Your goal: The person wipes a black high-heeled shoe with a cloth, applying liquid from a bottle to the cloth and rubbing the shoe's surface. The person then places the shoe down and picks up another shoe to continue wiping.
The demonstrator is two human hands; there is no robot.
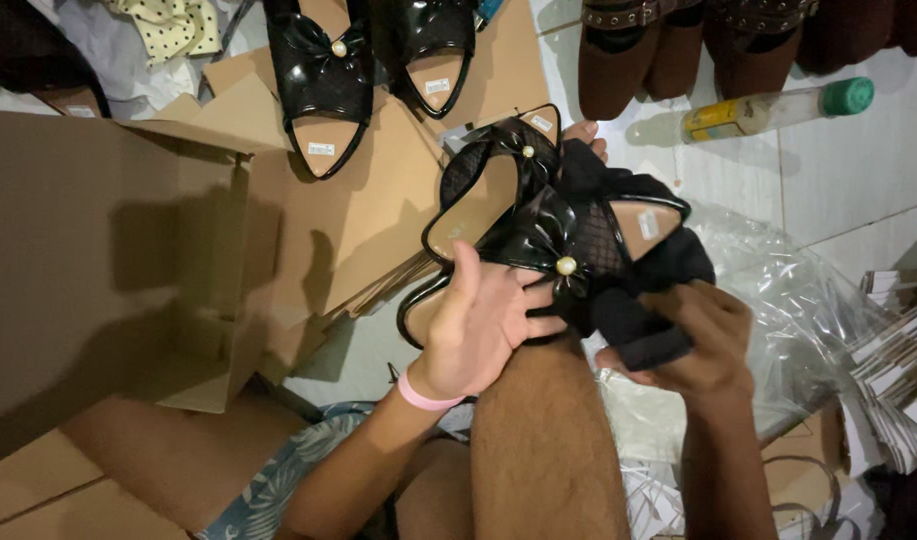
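Both hands meet at the frame's centre over the person's knee. Left hand, with a pink wristband, lies spread and fairly flat, fingers splayed on a glossy black sandal whose long axis runs from about 7 o'clock up to 1 o'clock; this hand is the nearer one to it. A second matching sandal with a pearl bead lies crossed over it at 3 o'clock, toe pointing right. Right hand is closed around a black cloth pressed to that second sandal. At 11 o'clock, two more black sandals rest on flattened cardboard; four sandals in all. One clear bottle with a green cap lies at 2 o'clock on the floor.
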